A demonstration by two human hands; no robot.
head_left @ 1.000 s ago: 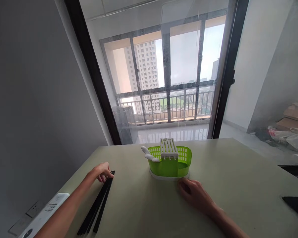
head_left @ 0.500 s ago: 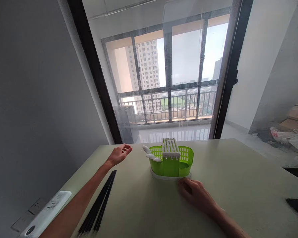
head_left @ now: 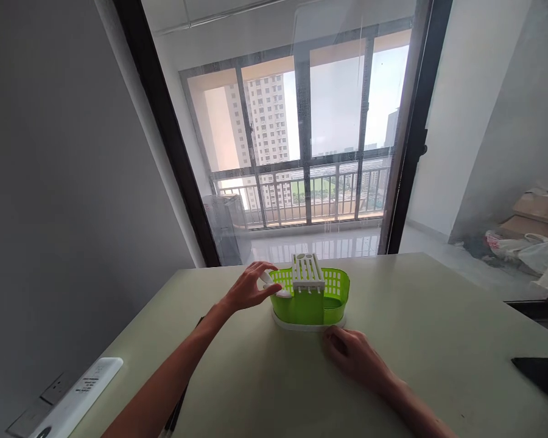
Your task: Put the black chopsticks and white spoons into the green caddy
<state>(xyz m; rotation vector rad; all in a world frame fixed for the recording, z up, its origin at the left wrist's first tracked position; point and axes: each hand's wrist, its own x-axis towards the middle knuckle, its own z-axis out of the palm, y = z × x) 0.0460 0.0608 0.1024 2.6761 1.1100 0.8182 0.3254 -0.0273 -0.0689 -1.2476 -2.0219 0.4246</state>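
Observation:
A bright green plastic basket (head_left: 308,310) with slotted sides and a white base stands on the table, a white slatted rack (head_left: 307,272) over its middle. Several white spoons (head_left: 283,294) lean in the basket's left end, their rounded ends up. Around these ends my left hand (head_left: 249,289) has its thumb and fingers spread, with a gap between them. My right hand (head_left: 354,353) is closed, its curled fingertips at the basket's white front rim. Black chopsticks (head_left: 178,407) lie on the table, mostly hidden under my left forearm.
On the left edge of the pale green table (head_left: 415,328) lies a white power strip (head_left: 89,386). A flat black object (head_left: 541,377) is at the far right. Behind the table is a glass door with a dark frame (head_left: 402,176). Cardboard boxes and bags (head_left: 527,243) lie on the floor at right.
My left hand has moved right, from beside the basket to the white spoons, and its forearm now covers most of the chopsticks. My right hand has stayed at the rim. The view has shifted slightly.

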